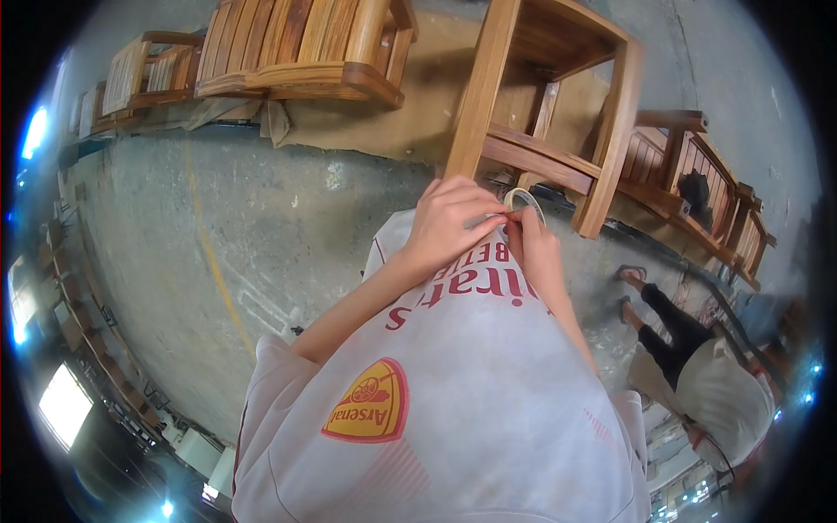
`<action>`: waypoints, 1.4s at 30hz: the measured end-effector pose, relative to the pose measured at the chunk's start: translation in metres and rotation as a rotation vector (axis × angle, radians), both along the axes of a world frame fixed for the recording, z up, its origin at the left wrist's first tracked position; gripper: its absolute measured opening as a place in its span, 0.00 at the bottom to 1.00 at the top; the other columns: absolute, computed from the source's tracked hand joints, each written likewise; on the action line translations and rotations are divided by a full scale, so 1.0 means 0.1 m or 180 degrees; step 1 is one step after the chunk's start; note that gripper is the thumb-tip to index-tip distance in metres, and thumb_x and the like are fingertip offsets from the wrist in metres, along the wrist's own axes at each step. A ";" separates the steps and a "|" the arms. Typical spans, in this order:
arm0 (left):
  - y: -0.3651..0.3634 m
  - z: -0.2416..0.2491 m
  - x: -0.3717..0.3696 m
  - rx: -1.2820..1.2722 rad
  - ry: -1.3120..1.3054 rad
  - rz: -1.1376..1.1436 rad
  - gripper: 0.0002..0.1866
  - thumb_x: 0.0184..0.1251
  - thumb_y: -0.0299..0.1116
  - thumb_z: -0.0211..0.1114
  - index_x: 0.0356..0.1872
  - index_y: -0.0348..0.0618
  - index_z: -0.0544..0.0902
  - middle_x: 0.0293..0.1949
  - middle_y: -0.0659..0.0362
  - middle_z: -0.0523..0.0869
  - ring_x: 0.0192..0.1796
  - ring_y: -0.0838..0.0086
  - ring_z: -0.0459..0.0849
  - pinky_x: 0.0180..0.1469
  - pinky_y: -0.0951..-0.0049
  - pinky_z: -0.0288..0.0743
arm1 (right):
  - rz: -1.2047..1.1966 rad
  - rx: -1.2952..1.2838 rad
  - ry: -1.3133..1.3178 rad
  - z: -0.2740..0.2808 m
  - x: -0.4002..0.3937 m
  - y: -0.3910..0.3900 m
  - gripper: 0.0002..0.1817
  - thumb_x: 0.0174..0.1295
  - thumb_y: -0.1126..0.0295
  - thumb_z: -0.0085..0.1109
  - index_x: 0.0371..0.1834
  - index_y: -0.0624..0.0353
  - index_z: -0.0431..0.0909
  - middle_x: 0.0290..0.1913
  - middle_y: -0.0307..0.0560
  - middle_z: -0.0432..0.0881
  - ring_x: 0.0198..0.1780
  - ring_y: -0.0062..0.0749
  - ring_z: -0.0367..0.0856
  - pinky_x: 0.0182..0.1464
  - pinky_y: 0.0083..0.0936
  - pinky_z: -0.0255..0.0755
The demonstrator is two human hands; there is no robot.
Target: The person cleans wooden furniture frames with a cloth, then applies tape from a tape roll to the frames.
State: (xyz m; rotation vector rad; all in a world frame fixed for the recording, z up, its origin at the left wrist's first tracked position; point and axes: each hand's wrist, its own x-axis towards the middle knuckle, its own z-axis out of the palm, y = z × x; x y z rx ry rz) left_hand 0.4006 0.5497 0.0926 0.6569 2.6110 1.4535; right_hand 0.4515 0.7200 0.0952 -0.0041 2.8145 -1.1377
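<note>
In front of my chest, a thin pale roll of tape [526, 200] stands on edge between my hands. My right hand [537, 246] has its fingers bent around the near side of the roll. The thumb and fingers of my left hand [453, 218] pinch together at the roll's left edge, and both hands' fingertips meet there. Whether a loose tape end sits in the pinch is too small to tell. Just beyond my hands rises a wooden frame with legs and a crossbar [540, 161], its nearest leg close to my left fingers.
Slatted wooden furniture [288, 48] stands at the upper left, with more wooden chairs [671, 174] to the right. Cardboard [349, 131] lies under the row. A person [719, 392] is at the lower right. Concrete floor with a yellow line [209, 253] stretches to the left.
</note>
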 end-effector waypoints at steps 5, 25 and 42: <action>-0.12 -0.03 -0.05 -0.0152 0.0010 -0.0316 0.07 0.55 0.35 0.72 0.32 0.46 0.86 0.37 0.65 0.87 0.49 0.68 0.79 0.48 0.67 0.68 | -0.0092 -0.0053 0.0021 0.01 0.03 -0.13 0.06 0.62 0.76 0.59 0.38 0.60 0.71 0.32 0.58 0.83 0.32 0.59 0.82 0.30 0.47 0.75; -0.41 -0.84 -0.37 0.0303 -0.0870 0.0691 0.09 0.57 0.40 0.73 0.34 0.47 0.90 0.62 0.52 0.72 0.65 0.56 0.67 0.68 0.56 0.57 | -0.1220 -0.0982 0.0329 0.08 0.08 -0.37 0.02 0.67 0.80 0.56 0.39 0.67 0.73 0.30 0.50 0.83 0.29 0.29 0.84 0.34 0.22 0.77; -0.33 -0.87 -0.60 -0.0519 -0.1837 0.0615 0.58 0.38 0.51 0.82 0.73 0.49 0.61 0.60 0.50 0.77 0.67 0.56 0.69 0.65 0.52 0.59 | -0.1720 -0.1504 -0.0476 -0.16 0.32 -0.39 0.02 0.67 0.80 0.55 0.39 0.65 0.72 0.30 0.46 0.83 0.28 0.23 0.83 0.33 0.19 0.75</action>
